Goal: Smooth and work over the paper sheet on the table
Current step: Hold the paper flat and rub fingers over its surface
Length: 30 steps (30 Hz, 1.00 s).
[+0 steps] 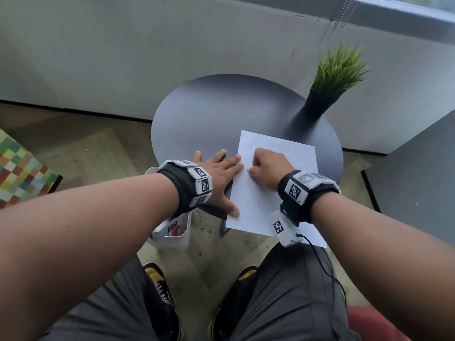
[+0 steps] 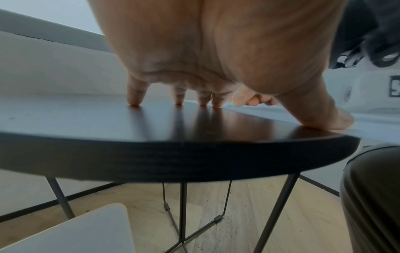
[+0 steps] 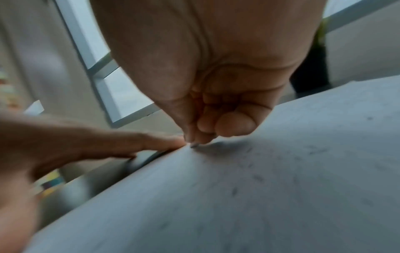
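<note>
A white paper sheet (image 1: 266, 205) with faint pencil marks lies on the round dark table (image 1: 209, 119), its near end hanging over the table's edge. My left hand (image 1: 221, 178) is spread flat. Its fingertips (image 2: 203, 102) press on the table beside the sheet's left edge and its thumb (image 1: 232, 212) rests on the paper. My right hand (image 1: 266, 168) sits on the sheet (image 3: 259, 188) with its fingers curled tight. In the right wrist view a small grey tip (image 3: 193, 145) shows under those fingertips and touches the paper. I cannot tell what it is.
A green plant in a black vase (image 1: 317, 107) stands at the table's far right. A white bin (image 1: 172, 232) sits on the floor by the table's near left. A dark cabinet (image 1: 418, 168) is at the right, and a checked coloured block (image 1: 19, 173) at the left.
</note>
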Motion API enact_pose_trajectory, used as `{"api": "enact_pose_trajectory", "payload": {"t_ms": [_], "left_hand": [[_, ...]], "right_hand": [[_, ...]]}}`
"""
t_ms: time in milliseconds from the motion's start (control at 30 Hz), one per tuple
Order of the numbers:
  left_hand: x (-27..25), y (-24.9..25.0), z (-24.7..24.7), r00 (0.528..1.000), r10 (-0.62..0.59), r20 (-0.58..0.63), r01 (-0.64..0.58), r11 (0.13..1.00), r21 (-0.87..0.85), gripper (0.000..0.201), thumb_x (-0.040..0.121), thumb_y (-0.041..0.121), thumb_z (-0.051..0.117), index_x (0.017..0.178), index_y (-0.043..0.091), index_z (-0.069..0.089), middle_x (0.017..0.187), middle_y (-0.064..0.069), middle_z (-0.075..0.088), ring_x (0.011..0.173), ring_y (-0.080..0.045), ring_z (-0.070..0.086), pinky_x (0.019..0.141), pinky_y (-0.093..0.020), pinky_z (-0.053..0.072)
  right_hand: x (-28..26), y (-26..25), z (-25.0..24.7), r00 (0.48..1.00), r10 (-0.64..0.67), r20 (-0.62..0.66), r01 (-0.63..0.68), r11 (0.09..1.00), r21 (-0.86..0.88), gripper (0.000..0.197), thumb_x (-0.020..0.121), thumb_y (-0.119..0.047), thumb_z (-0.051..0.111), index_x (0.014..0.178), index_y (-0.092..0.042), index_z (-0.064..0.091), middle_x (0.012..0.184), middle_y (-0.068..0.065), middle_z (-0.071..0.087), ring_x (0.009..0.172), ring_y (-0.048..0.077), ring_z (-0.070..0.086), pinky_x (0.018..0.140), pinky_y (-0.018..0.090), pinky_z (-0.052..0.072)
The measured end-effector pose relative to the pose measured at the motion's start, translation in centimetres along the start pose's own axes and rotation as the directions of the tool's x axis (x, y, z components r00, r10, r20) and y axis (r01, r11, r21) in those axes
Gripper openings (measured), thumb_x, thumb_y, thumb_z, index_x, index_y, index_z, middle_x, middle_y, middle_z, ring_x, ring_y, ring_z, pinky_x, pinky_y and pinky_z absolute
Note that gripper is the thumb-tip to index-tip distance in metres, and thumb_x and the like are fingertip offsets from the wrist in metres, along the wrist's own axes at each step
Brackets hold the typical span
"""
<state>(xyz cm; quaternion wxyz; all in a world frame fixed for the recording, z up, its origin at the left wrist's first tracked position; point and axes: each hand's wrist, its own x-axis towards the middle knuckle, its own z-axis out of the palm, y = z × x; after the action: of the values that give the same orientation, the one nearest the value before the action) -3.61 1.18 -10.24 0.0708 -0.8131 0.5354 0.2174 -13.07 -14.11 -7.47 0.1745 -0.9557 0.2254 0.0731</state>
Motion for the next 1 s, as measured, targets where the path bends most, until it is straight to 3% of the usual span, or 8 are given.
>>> {"api": "enact_pose_trajectory", "payload": {"t_ms": [133,300,367,467,633,800,933,1000], "left_hand": [[0.1,0.1,-0.2,1.000,0.006,-0.002,-0.006,1.000,-0.004,0.131,0.057,0.096,0.058,0.160,0.037,0.002,0.168,0.016,-0.011,0.155,-0.022,-0.009,0.113,-0.075,0.012],[0.1,0.1,-0.1,1.000,-0.010,0.005,0.010,1.000,0.027,0.134,0.058,0.096,0.056,0.160,0.031,-0.001,0.168,0.016,-0.012,0.155,-0.022,-0.009,0.110,-0.076,0.018],[0.1,0.2,-0.2,1.000,-0.009,0.011,0.009,1.000,0.013,0.133,0.058,0.095,0.059,0.160,0.033,0.000,0.168,0.016,-0.012,0.155,-0.023,-0.008,0.110,-0.077,0.018],[0.0,0.3,-0.5,1.000,-0.003,0.022,0.003,1.000,-0.012,0.131,0.057,0.093,0.062,0.159,0.036,0.003,0.168,0.015,-0.011,0.155,-0.024,-0.008,0.108,-0.079,0.018],[-0.3,0.7,-0.8,1.000,-0.019,0.021,0.018,0.998,0.055,0.132,0.062,0.094,0.057,0.161,0.027,0.002,0.169,0.013,-0.009,0.155,-0.023,-0.005,0.108,-0.075,0.026],[-0.4,0.9,-1.1,0.999,-0.026,0.025,0.025,0.998,0.051,0.131,0.061,0.092,0.061,0.161,0.027,0.006,0.169,0.010,-0.007,0.156,-0.025,-0.002,0.107,-0.075,0.028],[-0.3,0.7,-0.9,1.000,-0.018,0.014,0.016,0.995,0.096,0.132,0.063,0.096,0.053,0.161,0.024,0.002,0.169,0.012,-0.010,0.154,-0.023,-0.002,0.106,-0.071,0.033],[-0.4,0.6,-0.8,1.000,-0.018,0.012,0.017,0.995,0.099,0.133,0.062,0.097,0.051,0.161,0.025,0.000,0.168,0.013,-0.009,0.154,-0.021,-0.002,0.106,-0.069,0.035]], "right_hand": [[-1.9,-1.6,0.3,0.915,-0.260,0.308,0.269,0.963,0.012,0.009,0.088,-0.023,0.062,0.088,-0.023,0.053,0.086,-0.005,0.057,0.081,0.018,0.052,0.068,0.027,0.035],[0.4,0.6,-0.1,0.999,0.047,-0.027,-0.047,0.999,0.006,0.010,0.086,-0.026,0.059,0.085,-0.019,0.053,0.097,0.006,0.064,0.088,0.025,0.056,0.070,0.029,0.039],[-0.7,-0.4,0.8,0.996,-0.086,0.019,0.086,0.996,0.008,0.006,0.088,-0.025,0.057,0.090,-0.020,0.054,0.098,0.006,0.065,0.090,0.026,0.058,0.071,0.028,0.037],[-2.4,-1.5,0.8,0.923,-0.267,0.278,0.265,0.963,0.045,0.007,0.089,-0.024,0.062,0.091,-0.022,0.056,0.092,-0.003,0.059,0.085,0.019,0.054,0.071,0.026,0.037],[0.1,1.2,-0.5,0.999,0.026,0.018,-0.026,1.000,-0.014,0.012,0.087,-0.028,0.061,0.087,-0.018,0.054,0.095,0.005,0.063,0.089,0.026,0.057,0.070,0.030,0.040],[-2.5,-1.2,0.6,0.912,-0.298,0.281,0.321,0.946,-0.036,0.011,0.090,-0.026,0.061,0.094,-0.017,0.055,0.089,0.000,0.058,0.081,0.020,0.051,0.071,0.031,0.040],[-0.4,1.2,-0.2,0.998,-0.006,0.055,0.006,1.000,-0.002,0.012,0.088,-0.029,0.059,0.090,-0.019,0.053,0.092,0.005,0.063,0.085,0.027,0.058,0.068,0.032,0.042],[-0.8,1.4,0.4,0.999,0.035,-0.023,-0.035,0.999,-0.014,0.012,0.090,-0.029,0.055,0.090,-0.018,0.050,0.092,0.008,0.063,0.082,0.029,0.055,0.068,0.034,0.044]]}}
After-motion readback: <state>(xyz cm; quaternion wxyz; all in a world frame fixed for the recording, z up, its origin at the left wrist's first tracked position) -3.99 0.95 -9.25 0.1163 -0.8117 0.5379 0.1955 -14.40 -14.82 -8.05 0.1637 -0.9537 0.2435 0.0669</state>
